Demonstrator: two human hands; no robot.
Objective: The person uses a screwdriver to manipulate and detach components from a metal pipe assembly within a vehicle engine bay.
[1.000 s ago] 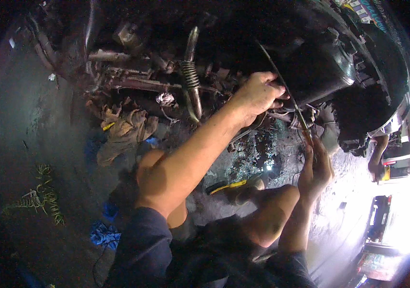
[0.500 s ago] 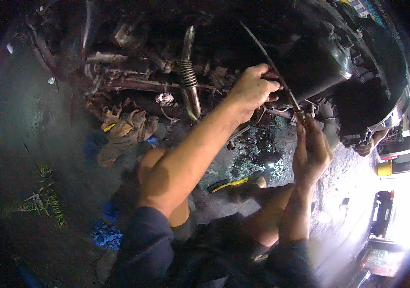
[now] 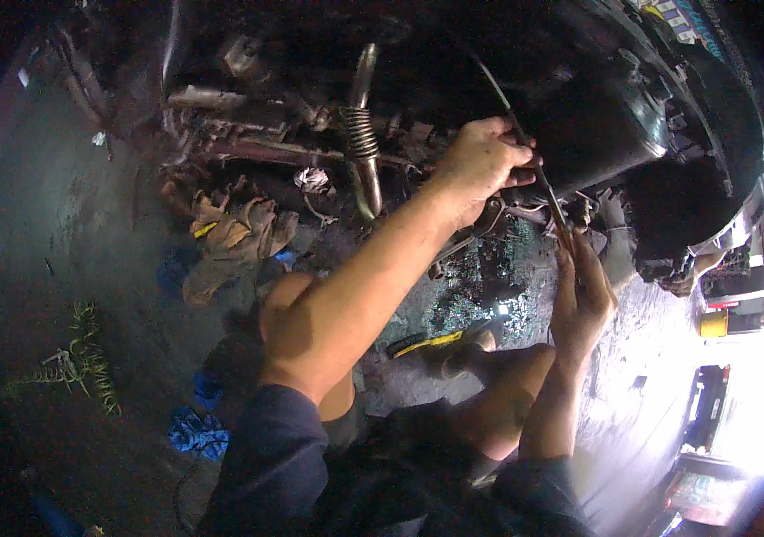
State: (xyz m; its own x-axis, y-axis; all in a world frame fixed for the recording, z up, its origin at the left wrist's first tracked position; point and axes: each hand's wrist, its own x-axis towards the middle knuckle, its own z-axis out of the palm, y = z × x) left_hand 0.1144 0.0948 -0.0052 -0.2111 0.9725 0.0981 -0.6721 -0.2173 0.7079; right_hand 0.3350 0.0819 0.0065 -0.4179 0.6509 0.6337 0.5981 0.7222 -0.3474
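The long thin rod (image 3: 554, 200) is located between your two hands and slants up and away to the left; its far tip is lost in the dark area beyond your left hand. Your right hand (image 3: 586, 285) is closed around the near end of the rod. Your left hand (image 3: 480, 159) is at the middle of the rod, fingers curled; whether they pinch the rod or only rest beside it cannot be told.

A dark rounded housing (image 3: 610, 139) sits to the right of your left hand. A metal pipe (image 3: 363, 130) with a coiled section stands to the left of that hand. Farther left, below the pipe, lies a brown cloth (image 3: 243, 242). A blue cloth (image 3: 198, 434) lies on the floor (image 3: 140, 322), well to the left of both hands.
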